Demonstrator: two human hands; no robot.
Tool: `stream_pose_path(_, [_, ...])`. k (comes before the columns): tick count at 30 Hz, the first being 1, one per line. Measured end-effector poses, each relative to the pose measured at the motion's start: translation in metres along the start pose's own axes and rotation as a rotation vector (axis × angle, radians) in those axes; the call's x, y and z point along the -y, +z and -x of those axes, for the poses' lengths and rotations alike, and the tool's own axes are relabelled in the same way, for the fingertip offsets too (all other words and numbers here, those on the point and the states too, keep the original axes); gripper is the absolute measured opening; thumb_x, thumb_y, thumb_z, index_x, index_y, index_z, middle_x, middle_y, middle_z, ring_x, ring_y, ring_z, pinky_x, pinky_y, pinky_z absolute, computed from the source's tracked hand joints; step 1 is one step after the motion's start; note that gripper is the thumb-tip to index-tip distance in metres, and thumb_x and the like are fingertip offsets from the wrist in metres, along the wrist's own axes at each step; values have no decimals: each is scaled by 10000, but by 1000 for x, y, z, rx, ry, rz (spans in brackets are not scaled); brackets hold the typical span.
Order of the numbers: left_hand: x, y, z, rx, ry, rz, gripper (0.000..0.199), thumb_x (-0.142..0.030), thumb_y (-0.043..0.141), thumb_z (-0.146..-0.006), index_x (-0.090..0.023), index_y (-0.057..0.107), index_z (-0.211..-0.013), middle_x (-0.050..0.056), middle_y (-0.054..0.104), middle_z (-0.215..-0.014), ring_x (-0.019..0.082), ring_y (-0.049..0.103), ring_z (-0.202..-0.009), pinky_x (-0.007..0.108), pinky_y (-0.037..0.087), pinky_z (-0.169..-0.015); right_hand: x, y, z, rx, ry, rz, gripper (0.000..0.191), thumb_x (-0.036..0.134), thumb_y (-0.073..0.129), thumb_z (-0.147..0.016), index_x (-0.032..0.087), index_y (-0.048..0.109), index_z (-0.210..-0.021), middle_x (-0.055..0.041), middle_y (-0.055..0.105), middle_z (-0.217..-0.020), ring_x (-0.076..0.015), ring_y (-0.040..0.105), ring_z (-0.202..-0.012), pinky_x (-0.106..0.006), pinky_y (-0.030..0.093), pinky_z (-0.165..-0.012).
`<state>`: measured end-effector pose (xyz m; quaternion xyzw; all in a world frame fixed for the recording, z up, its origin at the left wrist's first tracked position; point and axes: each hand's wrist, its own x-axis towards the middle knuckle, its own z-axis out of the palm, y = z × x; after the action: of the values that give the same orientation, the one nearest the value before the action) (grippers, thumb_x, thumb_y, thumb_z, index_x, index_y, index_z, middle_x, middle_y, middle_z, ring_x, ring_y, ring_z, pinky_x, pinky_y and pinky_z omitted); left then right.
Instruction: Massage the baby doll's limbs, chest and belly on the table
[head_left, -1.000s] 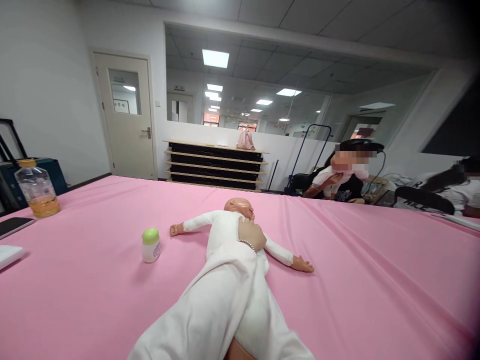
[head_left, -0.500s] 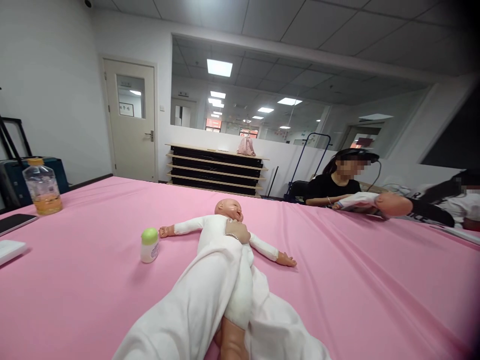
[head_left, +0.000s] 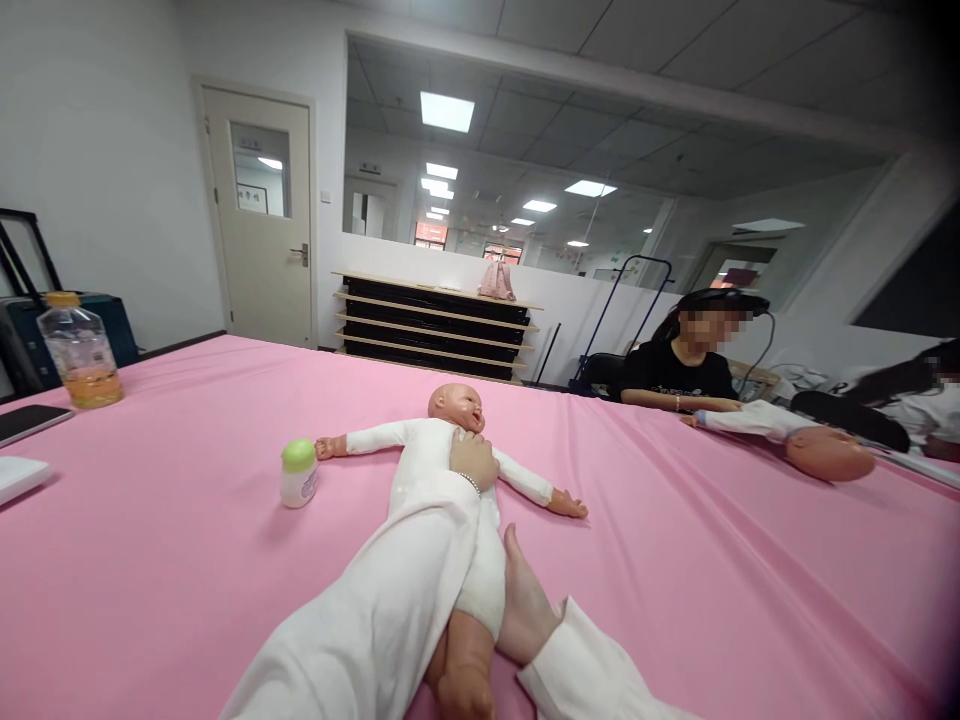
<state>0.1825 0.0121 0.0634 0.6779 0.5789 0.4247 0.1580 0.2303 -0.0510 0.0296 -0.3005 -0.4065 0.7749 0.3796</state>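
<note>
A baby doll [head_left: 427, 456] in a white suit lies on its back on the pink cloth [head_left: 187, 580], arms spread, bare legs toward me. My left hand [head_left: 474, 461], with a beaded bracelet at the wrist, rests on the doll's chest, its fingers bent over the upper front near the neck. Beside the doll's hip on the right is my right hand [head_left: 523, 600], thumb up and apart, the palm against the doll's side; its other fingers are hidden under or behind the doll. A white bottle with a green cap [head_left: 298, 473] stands by the doll's hand on the left.
At the left edge are a drink bottle [head_left: 81, 352], a phone [head_left: 31, 424] and a white object [head_left: 21, 478]. Across the table on the right, a person in black [head_left: 679, 365] touches another doll [head_left: 825, 452]. A second person [head_left: 926, 408] is at the far right.
My right hand has come into sight at the doll's hip; only its sleeve showed before. My left hand stays on the chest. The other person's doll has been lowered to the table.
</note>
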Motion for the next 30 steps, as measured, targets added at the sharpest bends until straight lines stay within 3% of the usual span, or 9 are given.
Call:
stream_pose_path(2, [7,0,-27,64,59,-53,294,-320,478,-869,-132,544,-1084,82,539,-1125,180,543,-975,398,447,-855,6,-7,-1,49,82,-179,699,684,422,-699,141,549,-1121,-118,592,-1115,-256,496,-1111,-414,354,-956])
stream_pose_path(4, [12,2,-42,121,124,-98,246,-284,518,-847,-122,575,-1024,85,581,-1074,211,525,-1030,445,388,-917,10,-15,-2,27,144,-258,543,470,527,-695,114,545,-1105,-119,617,-1063,-244,521,-1084,-404,337,-972])
stream_pose_path(9, [19,2,-26,237,253,-188,299,-189,378,-856,-133,669,-821,96,664,-927,198,541,-1019,404,256,-1010,12,-30,-3,1,191,-283,433,164,478,-567,86,574,-982,-94,651,-943,-198,579,-969,-330,358,-955])
stream_pose_path(14, [31,-27,26,449,292,7,327,-203,357,-837,-239,681,-844,-7,676,-979,159,530,-1069,386,224,-1046,13,-40,-7,83,179,-271,339,171,459,-615,98,587,-920,-81,657,-864,-201,581,-959,-334,361,-940])
stream_pose_path(17, [39,-61,52,520,333,93,324,-205,411,-809,-244,637,-1037,5,619,-1133,173,438,-1191,354,279,-1029,12,-34,-4,215,226,-259,365,188,475,-671,82,571,-1007,-96,646,-942,-206,565,-1012,-342,321,-980])
stream_pose_path(20, [45,-98,71,602,363,129,441,-185,453,-778,-285,530,-1201,-7,530,-1259,205,378,-1246,426,198,-1070,12,-22,0,318,275,-194,504,160,494,-655,67,504,-1150,-122,593,-1105,-224,515,-1104,-378,273,-1018])
stream_pose_path(23, [53,-128,83,697,393,206,365,-193,435,-807,-323,603,-1105,-35,570,-1207,188,421,-1218,395,218,-1072,13,-12,1,331,287,-152,542,219,492,-708,27,456,-1213,-160,542,-1182,-231,496,-1130,-382,251,-1034])
stream_pose_path(27, [77,-147,96,703,456,309,337,-272,383,-862,-364,613,-1090,-43,636,-1097,171,499,-1142,335,323,-1018,16,-8,1,300,258,-148,557,331,477,-780,24,435,-1243,-173,492,-1244,-236,465,-1165,-381,250,-1041])
stream_pose_path(30, [98,-146,103,572,482,314,298,-376,405,-849,-389,648,-1022,-40,661,-1038,205,533,-1093,366,279,-1040,18,-7,2,291,248,-142,543,367,485,-797,42,457,-1232,-166,508,-1231,-237,473,-1157,-387,257,-1039])
